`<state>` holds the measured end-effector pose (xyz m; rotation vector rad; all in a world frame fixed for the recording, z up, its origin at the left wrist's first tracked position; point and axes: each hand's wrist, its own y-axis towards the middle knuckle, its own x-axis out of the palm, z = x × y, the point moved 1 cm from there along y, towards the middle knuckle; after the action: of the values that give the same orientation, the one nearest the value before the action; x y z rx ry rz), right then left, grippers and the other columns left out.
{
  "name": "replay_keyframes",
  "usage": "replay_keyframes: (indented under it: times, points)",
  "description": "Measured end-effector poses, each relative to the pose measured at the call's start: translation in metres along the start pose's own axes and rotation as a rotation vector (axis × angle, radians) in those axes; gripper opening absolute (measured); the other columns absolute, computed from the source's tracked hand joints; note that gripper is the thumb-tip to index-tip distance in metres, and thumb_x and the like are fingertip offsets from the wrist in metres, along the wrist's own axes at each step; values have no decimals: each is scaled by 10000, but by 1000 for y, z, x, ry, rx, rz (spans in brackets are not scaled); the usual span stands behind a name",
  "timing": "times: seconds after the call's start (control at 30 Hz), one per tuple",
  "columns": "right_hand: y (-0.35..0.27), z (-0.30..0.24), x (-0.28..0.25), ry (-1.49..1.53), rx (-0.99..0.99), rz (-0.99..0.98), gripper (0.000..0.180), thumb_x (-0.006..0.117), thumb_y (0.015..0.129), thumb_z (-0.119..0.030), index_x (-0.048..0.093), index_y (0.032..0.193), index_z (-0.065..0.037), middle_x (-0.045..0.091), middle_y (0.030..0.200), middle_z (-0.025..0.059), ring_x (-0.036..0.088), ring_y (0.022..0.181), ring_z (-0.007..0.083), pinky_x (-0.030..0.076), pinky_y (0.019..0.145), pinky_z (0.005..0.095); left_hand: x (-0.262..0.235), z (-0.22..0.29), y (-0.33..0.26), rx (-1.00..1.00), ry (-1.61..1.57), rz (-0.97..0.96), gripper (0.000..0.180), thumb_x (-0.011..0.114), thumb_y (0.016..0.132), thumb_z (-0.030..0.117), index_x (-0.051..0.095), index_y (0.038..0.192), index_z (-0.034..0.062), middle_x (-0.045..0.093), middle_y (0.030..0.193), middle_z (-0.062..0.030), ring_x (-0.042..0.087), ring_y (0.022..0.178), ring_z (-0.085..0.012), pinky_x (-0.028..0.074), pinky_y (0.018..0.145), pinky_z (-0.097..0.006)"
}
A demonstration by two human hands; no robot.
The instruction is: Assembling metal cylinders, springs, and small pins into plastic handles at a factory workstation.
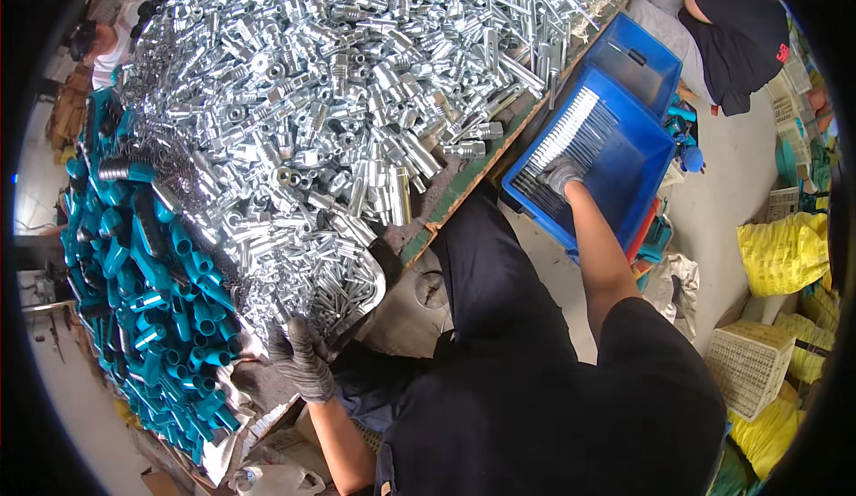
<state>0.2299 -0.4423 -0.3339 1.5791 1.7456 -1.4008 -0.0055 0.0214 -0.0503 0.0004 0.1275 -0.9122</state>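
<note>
My left hand (301,358), in a grey knit glove, rests at the near edge of the workbench, its fingers curled on the rim of a shallow tray (374,293) filled with small silver metal parts. My right hand (562,175), also gloved, reaches out to the right into a blue plastic crate (644,171) and touches a neat row of silver metal pins (571,144) laid side by side on its floor. Whether its fingers pinch a pin is unclear. A huge heap of shiny metal fittings (357,86) covers the bench ahead.
A mass of teal plastic caps (143,291) lies along the bench's left side. Another person in a black shirt (740,32) sits at the upper right. White lattice baskets (751,362) and yellow sacks (785,251) stand on the floor to the right.
</note>
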Motion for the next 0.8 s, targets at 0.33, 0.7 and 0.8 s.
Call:
replay_keyframes:
  times: [0.33,0.7,0.8]
  points:
    - [-152,-113,-112,1290,-44,173,250,681,869,-237,608,999,-36,550,748,-23,446,577,32,354,484,177,-8,36,-17,-199,1,-178,388,680,833,415,583,854,40,557,610,-11,475,442,-73,346,390,-223]
    - [-320,-349,-58,1154,-366,-785,400,645,867,-377,550,1014,-17,608,760,51,632,641,132,519,550,249,-13,56,-37,-96,-69,-279,159,705,832,103,641,942,7,657,800,-26,572,716,-57,481,641,-238]
    - [-324,-361,-51,1147,-394,-875,340,628,894,-355,547,963,-31,601,779,57,652,647,148,531,534,245,-46,61,-39,-162,-28,-238,171,718,816,120,659,927,4,661,766,-20,580,710,-64,470,624,-236]
